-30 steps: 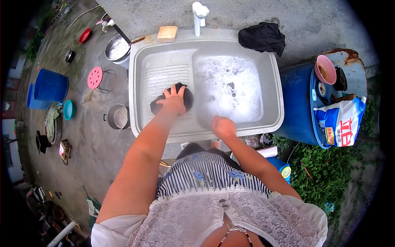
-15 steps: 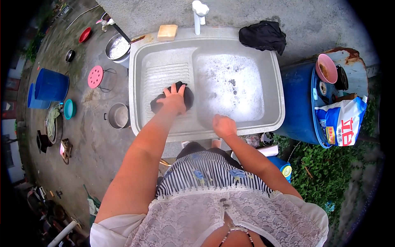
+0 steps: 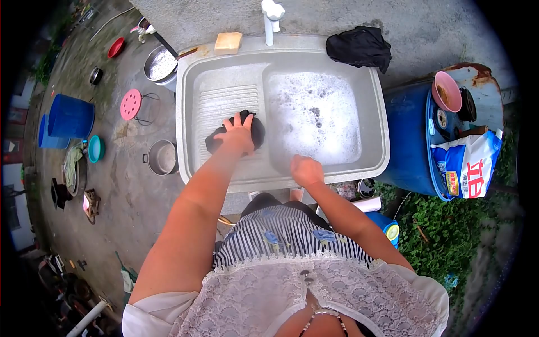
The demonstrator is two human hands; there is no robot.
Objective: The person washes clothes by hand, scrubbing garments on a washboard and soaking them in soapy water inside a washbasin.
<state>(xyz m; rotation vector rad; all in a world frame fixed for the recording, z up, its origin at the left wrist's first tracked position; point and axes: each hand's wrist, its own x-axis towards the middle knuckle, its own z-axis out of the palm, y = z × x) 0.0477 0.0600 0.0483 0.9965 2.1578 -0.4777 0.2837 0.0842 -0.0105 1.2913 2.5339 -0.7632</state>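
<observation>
My left hand [image 3: 238, 136] lies with fingers spread on a bunched black cloth [image 3: 257, 133], pressing it on the ribbed washboard [image 3: 224, 96] in the left part of the grey sink [image 3: 283, 183]. My right hand [image 3: 306, 171] is closed at the sink's front edge, just below the foamy water [image 3: 317, 126] of the right basin; whether its fingers hold anything is hidden. A yellowish soap block [image 3: 228, 43] rests on the back left rim. Another black cloth [image 3: 359, 48] is draped over the back right corner. The white tap [image 3: 270, 22] stands behind the sink.
Right of the sink, a blue barrel [image 3: 405, 143] carries a pink bowl [image 3: 447, 91] and a detergent bag [image 3: 469, 165]. On the ground to the left are a pink stool [image 3: 130, 104], a metal pot [image 3: 162, 157] and blue tubs [image 3: 70, 116]. A concrete wall rises behind the sink.
</observation>
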